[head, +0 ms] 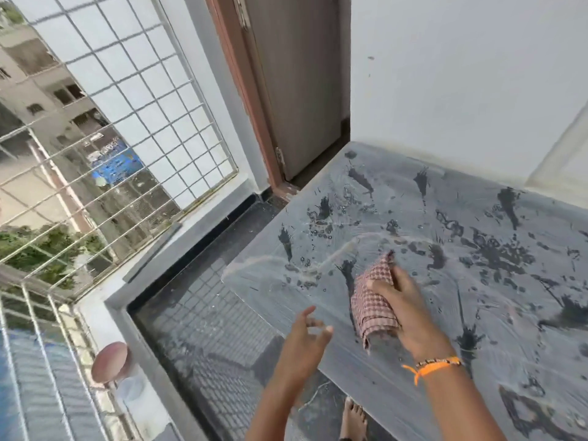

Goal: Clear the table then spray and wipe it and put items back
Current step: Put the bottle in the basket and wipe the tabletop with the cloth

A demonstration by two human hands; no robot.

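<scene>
Wiping is underway, so the task is sitting somewhere past its middle. The grey surface [477,313] is carrying no items, which suggests the clearing step is done, and it is showing dark wet splashes and beads of liquid across most of its top, so the spraying looks done too. The right hand [410,316] is pressing a red-and-white checked cloth [375,300] flat against the surface near its left edge; its grip is lying spread over the cloth, fingers stretched along it and not curled round it. A pale curved streak is trailing away from the cloth toward the near left corner of the surface, which I judge to be a wiping mark.

The left hand [305,332] is hovering off the left edge of the surface, just beside the cloth, with its grip loosely spread and holding nothing.

Most of the splashes beyond and to the right of the cloth are looking untouched, so a good deal of wiping is remaining. After that, the items are waiting to go back. None of them is plainly showing; a rounded reddish object [109,362] is sitting on the ledge by the window grille [95,122], well left of the surface, but whether it belongs to the task I cannot tell. The spray bottle is not showing either.
</scene>
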